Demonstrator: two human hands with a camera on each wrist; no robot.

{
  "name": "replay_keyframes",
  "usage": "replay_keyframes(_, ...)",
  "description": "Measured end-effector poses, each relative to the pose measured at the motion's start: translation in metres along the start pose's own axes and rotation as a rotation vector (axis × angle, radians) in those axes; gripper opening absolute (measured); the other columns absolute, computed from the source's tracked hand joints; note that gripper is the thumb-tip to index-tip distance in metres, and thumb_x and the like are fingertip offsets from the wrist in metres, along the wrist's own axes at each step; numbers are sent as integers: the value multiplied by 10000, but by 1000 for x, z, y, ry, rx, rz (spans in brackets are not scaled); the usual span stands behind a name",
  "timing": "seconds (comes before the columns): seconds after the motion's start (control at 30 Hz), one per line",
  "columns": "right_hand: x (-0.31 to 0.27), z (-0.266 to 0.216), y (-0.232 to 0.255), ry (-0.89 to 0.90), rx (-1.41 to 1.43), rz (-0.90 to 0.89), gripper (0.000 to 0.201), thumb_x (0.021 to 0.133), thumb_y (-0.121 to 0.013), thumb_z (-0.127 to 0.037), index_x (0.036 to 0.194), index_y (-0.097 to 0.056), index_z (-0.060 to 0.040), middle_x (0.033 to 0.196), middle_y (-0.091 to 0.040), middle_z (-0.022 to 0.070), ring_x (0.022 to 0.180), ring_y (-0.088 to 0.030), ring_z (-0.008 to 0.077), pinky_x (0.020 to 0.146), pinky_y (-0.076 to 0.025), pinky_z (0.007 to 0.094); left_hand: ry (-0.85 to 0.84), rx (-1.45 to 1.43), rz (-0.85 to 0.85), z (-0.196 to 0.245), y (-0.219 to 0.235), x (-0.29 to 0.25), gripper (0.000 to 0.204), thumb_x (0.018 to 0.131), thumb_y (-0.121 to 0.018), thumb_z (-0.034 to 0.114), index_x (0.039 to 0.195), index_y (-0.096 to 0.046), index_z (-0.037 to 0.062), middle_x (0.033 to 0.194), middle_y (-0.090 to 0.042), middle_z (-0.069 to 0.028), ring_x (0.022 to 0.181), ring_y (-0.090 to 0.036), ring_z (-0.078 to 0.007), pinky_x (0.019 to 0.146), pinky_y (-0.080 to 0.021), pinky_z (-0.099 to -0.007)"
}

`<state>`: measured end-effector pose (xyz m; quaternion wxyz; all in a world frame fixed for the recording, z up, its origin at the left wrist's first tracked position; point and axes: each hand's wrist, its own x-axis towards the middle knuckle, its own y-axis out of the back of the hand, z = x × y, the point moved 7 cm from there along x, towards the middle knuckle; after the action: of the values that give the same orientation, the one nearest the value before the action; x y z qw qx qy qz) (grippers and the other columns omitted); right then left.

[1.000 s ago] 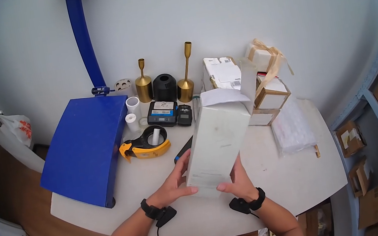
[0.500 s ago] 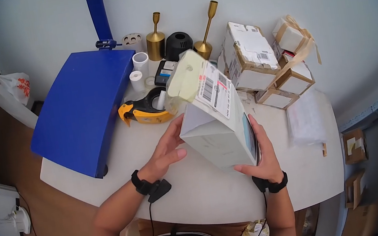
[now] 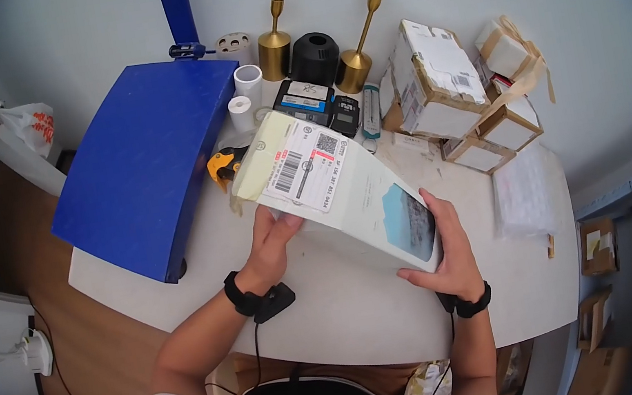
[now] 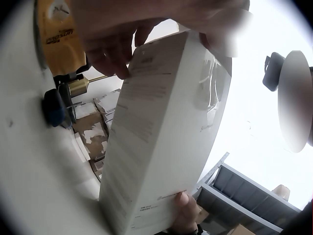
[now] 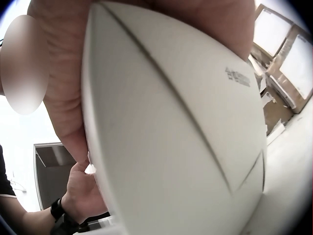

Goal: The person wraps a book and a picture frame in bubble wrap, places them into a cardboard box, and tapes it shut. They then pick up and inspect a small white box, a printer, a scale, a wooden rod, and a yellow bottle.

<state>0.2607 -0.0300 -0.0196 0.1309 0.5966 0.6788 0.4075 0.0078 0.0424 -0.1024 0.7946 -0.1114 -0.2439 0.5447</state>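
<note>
A long white box (image 3: 359,207) lies tilted between my two hands, above the table. A shipping label (image 3: 307,167) with a barcode and QR code is stuck near its left end, and a blue and grey picture (image 3: 409,220) shows near its right end. My left hand (image 3: 265,249) grips the left end from below, its fingers partly hidden behind the box. The right hand (image 3: 453,254) holds the other end, fingers along the far edge and thumb on the near side. In the left wrist view, small print covers one side of the box (image 4: 146,122).
A blue platform scale (image 3: 150,166) stands at the left. Behind the box are a yellow tape dispenser (image 3: 224,165), paper rolls (image 3: 249,86), gold candlesticks (image 3: 275,55) and a black digital scale (image 3: 303,100). Cartons (image 3: 438,83) and a clear plastic-wrapped pack (image 3: 520,194) sit at the right.
The box has turned from standing with its plain white side towards me to lying tilted, label and picture upward. My left hand shifted under its left end; the right hand moved right with it.
</note>
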Motion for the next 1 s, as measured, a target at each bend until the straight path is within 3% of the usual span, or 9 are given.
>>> replay_keyframes(0.13,-1,2,1,-11,-18,5,1076,574,-882,-275,1494,-386,-24,1306,-508,185,1170,-519,341,1028,-415,406,3,-89,269,1,11,0,463,1012,-468,145,1442,-427,-22,1413,-526,-103,1290,-502,-204,1108,-346,-326)
replay_keyframes(0.23,-5,16,2,5,61,16,1054,573,-887,-252,1470,-382,-20,1303,-507,161,1187,-518,308,1054,-396,389,-95,-38,252,-2,26,-4,418,1023,-449,150,1398,-475,-32,1345,-579,-100,1228,-551,-195,1061,-397,-309)
replay_keyframes(0.43,-7,36,8,-202,513,52,1026,548,-849,-181,1438,-364,-24,1313,-487,95,1262,-459,228,1102,-320,336,-149,46,110,23,-8,-12,548,987,-494,149,1494,-352,-4,1429,-522,-127,1336,-503,-231,1132,-364,-349)
replay_keyframes(0.53,-11,45,9,-254,543,47,1058,523,-847,-191,1442,-351,-25,1320,-486,89,1263,-455,228,1110,-297,329,-117,-63,311,37,-10,5,596,957,-565,40,1499,-319,7,1346,-555,-158,1180,-573,-197,1017,-441,-334)
replay_keyframes(0.57,-10,46,9,-250,542,37,1058,523,-847,-191,1442,-351,-25,1320,-486,89,1263,-455,228,1110,-297,329,-95,30,335,35,-8,9,759,918,-625,41,1549,-203,42,1406,-496,-168,1249,-525,-220,1055,-413,-377)
replay_keyframes(0.67,-10,45,7,-246,573,42,1093,519,-851,-238,1463,-349,-12,1331,-491,97,1275,-451,233,1115,-300,338,-137,522,400,38,-1,9,822,853,-704,67,1542,-256,45,1428,-469,-185,1320,-464,-278,1104,-359,-426)
replay_keyframes(0.73,-7,43,7,-193,514,40,1111,533,-841,-283,1491,-357,3,1351,-479,119,1288,-449,247,1121,-307,356,-384,813,185,54,-22,11,755,788,-659,22,1491,-384,36,1434,-461,-209,1354,-408,-356,1135,-305,-463)
replay_keyframes(0.87,-3,38,8,-98,345,47,1151,551,-865,-374,1516,-369,7,1389,-444,151,1290,-454,280,1122,-324,391,-452,599,-42,60,-37,0,669,697,-491,-10,1364,-536,-12,1449,-441,-224,1390,-315,-421,1169,-226,-488)
replay_keyframes(1.0,-2,48,13,-74,217,79,1152,557,-886,-422,1508,-394,2,1367,-467,158,1286,-457,297,1111,-337,397,-434,493,-119,60,-37,-1,691,741,-573,47,1422,-472,-21,1429,-441,-244,1389,-308,-409,1174,-211,-484)
